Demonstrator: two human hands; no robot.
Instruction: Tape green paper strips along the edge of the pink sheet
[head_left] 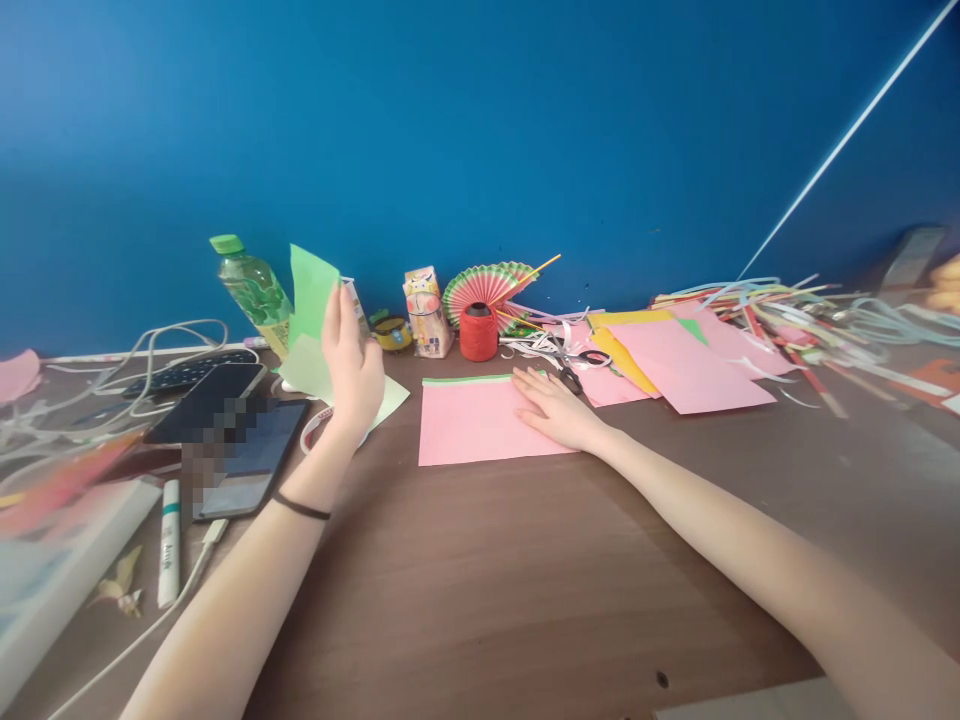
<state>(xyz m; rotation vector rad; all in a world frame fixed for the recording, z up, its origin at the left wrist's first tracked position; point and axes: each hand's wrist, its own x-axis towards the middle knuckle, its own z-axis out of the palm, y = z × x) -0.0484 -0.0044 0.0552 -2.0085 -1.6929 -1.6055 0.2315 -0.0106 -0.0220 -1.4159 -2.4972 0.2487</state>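
Observation:
A sheet of green paper (311, 290) stands raised on the left, and my left hand (351, 365) has hold of its right edge. Beneath that hand, a paler green piece of paper (386, 408) sticks out; whether it is part of the same sheet I cannot tell. My right hand (559, 410) lies flat with its fingers stretched out on a pink sheet of paper (472, 425). Along the pink sheet's far edge runs a narrow green strip (469, 379). Black-handled scissors (571, 380) lie just past my right fingers.
Behind the pink sheet stand a red thread spool (478, 332), a pleated paper fan (491, 285) and a small carton (426, 312). A green-capped bottle (251, 290) leans left. Phones (251, 460), cables and a marker (170, 545) lie left; pink sheets (686, 365) and paper strips lie right.

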